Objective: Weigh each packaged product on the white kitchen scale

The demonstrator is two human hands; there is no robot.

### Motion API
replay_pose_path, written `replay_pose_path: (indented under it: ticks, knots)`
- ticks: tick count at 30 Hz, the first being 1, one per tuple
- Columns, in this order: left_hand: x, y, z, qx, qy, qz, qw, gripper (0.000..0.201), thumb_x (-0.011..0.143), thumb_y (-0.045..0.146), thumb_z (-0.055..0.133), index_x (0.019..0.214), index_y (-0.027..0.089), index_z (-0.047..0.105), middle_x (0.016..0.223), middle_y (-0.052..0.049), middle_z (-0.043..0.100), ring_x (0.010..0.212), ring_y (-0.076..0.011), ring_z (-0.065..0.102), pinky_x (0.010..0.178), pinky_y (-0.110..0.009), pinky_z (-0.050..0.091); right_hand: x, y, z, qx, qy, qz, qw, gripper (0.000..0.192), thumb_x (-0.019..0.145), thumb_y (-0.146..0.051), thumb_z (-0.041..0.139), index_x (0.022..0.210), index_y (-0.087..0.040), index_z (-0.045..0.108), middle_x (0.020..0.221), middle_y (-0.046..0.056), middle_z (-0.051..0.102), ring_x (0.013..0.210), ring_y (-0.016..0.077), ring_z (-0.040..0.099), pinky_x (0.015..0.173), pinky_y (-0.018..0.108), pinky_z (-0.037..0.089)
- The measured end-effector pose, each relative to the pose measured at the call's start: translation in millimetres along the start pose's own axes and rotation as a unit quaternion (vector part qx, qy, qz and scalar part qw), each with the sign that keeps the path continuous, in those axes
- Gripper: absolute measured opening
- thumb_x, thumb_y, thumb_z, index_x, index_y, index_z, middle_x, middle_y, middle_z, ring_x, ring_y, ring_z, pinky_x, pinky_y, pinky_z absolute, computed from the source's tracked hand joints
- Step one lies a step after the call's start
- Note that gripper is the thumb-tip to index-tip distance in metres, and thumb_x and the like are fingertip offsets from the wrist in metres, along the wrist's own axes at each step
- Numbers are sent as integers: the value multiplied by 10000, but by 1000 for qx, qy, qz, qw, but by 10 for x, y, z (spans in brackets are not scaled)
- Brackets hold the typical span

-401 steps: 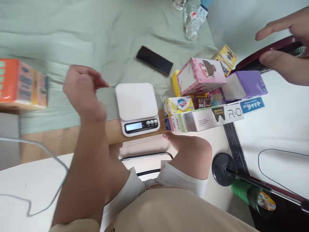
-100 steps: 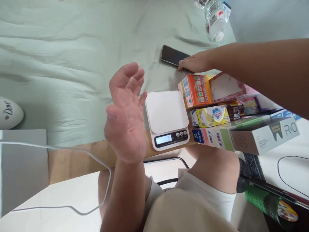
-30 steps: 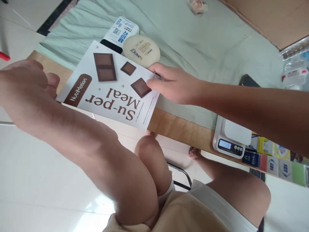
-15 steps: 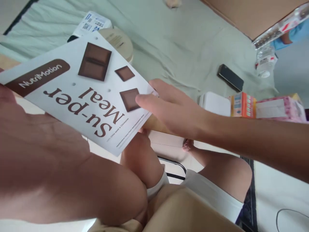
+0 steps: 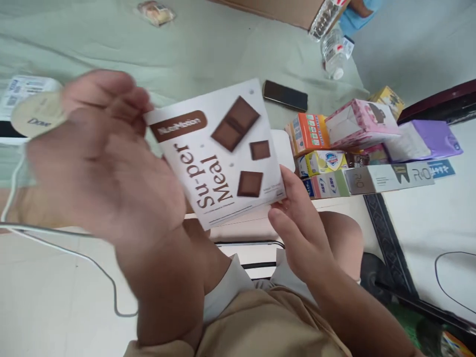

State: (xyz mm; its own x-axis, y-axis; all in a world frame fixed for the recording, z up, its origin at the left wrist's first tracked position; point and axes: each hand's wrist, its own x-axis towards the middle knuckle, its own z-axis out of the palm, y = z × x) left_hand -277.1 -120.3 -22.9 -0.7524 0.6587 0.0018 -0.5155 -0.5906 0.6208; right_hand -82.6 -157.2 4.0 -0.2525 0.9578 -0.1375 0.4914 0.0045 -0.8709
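Centrally, on my head-camera feed, item one: a white NutriMotion Su-per Meal pack, tilted, held up in the air between the hands, with brown squares printed on its face and the large lettering running upward. Right hand: I log its grip as closed at the pack's lower right corner, fingers against the right edge, thumb by the lower edge. Left hand: motion-blurred, fingers curled beside the pack's upper left corner; I cannot tell whether this grip touches the pack or has any hold of it. White scale: mostly hidden behind the pack, right part showing. Beyond, I list one black phone, lying on green cloth. To the right, closely grouped: orange box, pink box, yellow box with a blue emblem, R&O box, purple pack. Far side: one clear plastic bottle, one small wrapped item. Far left, near the left hand: cream Dove container, just beside a white box with blue print.
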Motion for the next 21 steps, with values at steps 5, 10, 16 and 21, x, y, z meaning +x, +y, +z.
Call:
replay_pose_path:
  ticks: [5,10,16,21]
  knots:
    - [-20,-393,522,87,-122,-63,987,208,812,203,469,891,148,653,990,-120,546,986,-225,537,1080,-483,450,-65,361,-240,18,58,7,998,731,1002,-443,514,1639,-341,170,1698,62,306,1565,231,395,1277,528,449]
    - [54,-677,681,87,-159,-113,977,205,887,269,451,839,165,620,1108,-120,569,1026,-230,568,994,-424,514,-42,436,-382,-53,61,-29,996,734,993,-388,483,1651,-378,157,1729,32,219,1659,265,176,1322,615,345]
    - [171,-976,624,63,-201,-132,969,223,983,276,436,924,192,634,1162,-55,627,1229,-247,587,1092,-500,473,-19,528,-370,-82,55,-93,991,831,954,-362,536,1658,-411,97,1757,-34,-10,1672,319,-82,1329,701,236]
    - [49,-1140,505,72,-158,-163,971,283,860,406,583,1005,198,708,1138,-78,665,1183,-247,603,1093,-426,529,55,588,-352,-103,73,-156,980,855,902,-267,526,1662,-324,140,1697,52,227,1650,267,-222,1360,667,195]
